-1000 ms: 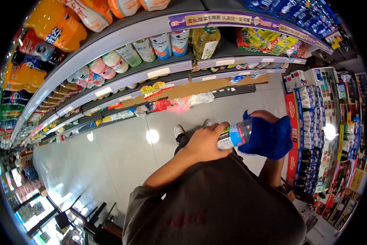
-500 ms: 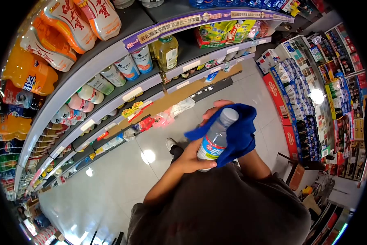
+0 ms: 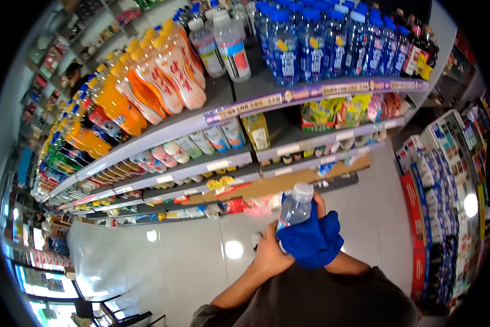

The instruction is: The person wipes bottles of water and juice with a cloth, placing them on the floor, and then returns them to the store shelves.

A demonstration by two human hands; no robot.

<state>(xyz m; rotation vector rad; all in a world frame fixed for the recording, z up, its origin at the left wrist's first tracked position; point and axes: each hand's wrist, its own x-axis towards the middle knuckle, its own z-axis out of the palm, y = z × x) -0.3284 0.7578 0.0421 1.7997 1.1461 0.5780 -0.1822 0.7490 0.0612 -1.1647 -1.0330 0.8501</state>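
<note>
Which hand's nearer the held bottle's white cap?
Right. Right hand: fingers just below the white cap, palm hidden by blue cloth. Left hand: farther down, at the bottle's lower body.

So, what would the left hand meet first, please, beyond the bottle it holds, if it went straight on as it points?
The left hand would probably meet the cloth, which lies against the bottle, though depth there is unclear.

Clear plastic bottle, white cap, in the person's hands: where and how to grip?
Likely by the round white cap, pinched at its sides, coming from above on the grey shelf side. The clear plastic bottle is tilted, its capped end sticking out bare; the left hand and blue cloth cover much of its lower body, and the right hand crowds its shoulder.
</note>
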